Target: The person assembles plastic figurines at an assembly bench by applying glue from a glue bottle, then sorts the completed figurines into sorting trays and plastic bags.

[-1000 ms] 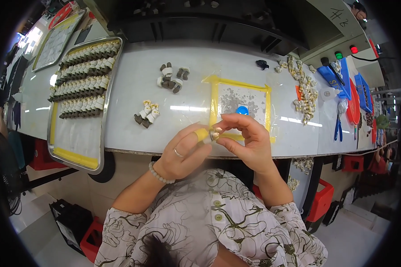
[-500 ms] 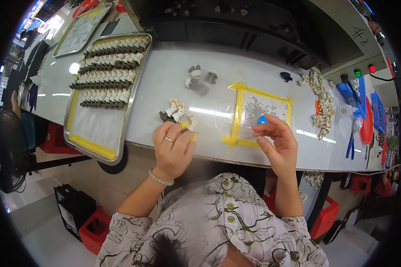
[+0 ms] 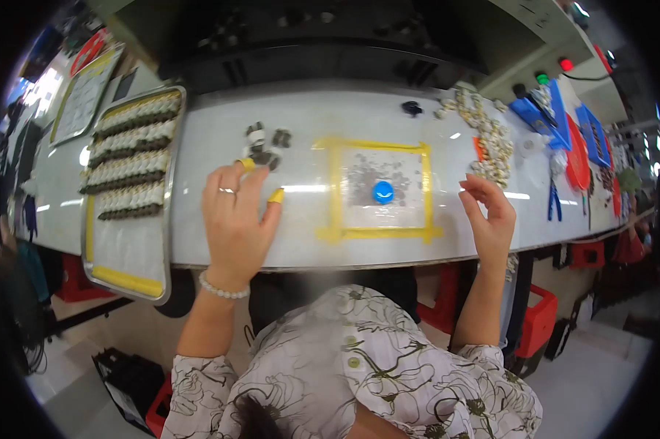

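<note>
My left hand [image 3: 235,216], with yellow covers on its fingertips, reaches over the table with fingers spread and nothing visible between them. Just beyond its fingertips is a loose group of small white and dark grey pieces [image 3: 256,139]; part of the group may be hidden under the hand. My right hand [image 3: 491,212] is raised near the table's front edge, thumb and fingers bent but apart, holding nothing I can see. It is closest to a heap of small cream-coloured pieces [image 3: 494,150]. Between the hands, a round blue object [image 3: 383,192] rests on a grey-smudged square framed with yellow tape [image 3: 426,190].
On the left, a metal tray [image 3: 176,161] carries several rows of white and dark pieces; a second tray [image 3: 84,95] lies behind it. A dark-fronted cabinet [image 3: 330,62] spans the back. Blue bins [image 3: 557,113], a red tray [image 3: 577,157] and blue-handled pliers [image 3: 554,201] are at the right.
My right hand has moved right, away from the blue object, which now shows fully. My left hand has opened wider and reached farther over the table. The whole view has shifted.
</note>
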Demonstrator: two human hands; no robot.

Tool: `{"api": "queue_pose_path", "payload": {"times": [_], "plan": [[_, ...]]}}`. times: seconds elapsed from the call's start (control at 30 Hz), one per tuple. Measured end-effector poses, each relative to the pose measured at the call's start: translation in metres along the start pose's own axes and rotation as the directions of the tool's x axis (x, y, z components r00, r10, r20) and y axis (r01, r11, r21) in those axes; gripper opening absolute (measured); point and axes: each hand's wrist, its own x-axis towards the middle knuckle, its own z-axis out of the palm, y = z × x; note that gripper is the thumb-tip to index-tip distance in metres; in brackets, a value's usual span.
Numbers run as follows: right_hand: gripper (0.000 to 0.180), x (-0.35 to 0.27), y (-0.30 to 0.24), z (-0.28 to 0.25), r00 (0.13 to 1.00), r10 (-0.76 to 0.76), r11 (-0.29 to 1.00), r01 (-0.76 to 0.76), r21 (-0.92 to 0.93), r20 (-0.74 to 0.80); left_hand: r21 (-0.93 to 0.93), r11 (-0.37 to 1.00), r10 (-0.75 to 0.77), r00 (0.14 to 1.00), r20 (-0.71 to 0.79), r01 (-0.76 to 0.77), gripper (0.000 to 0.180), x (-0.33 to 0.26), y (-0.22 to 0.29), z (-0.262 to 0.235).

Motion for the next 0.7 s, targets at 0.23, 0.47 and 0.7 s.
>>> {"api": "queue_pose_path", "payload": {"times": [0.23, 0.47, 0.7], "plan": [[0.018, 0.013, 0.017, -0.05, 0.995, -0.004, 0.937, -0.032, -0.348, -0.103, 0.176, 0.981, 0.019, 0.942, 0.336, -0.083, 0.032, 0.029, 0.001, 0.018], [0.015, 0.029, 0.027, -0.033, 0.995, -0.05, 0.846, -0.001, -0.532, -0.082, 0.2, 0.972, 0.045, 0.937, 0.346, -0.12, 0.031, 0.035, -0.004, 0.021], [0.019, 0.04, 0.037, -0.02, 0.948, -0.3, 0.596, 0.276, -0.754, 0.11, -0.7, 0.657, -0.125, 0.956, 0.264, 0.279, 0.037, 0.021, 0.03, 0.001]]}}
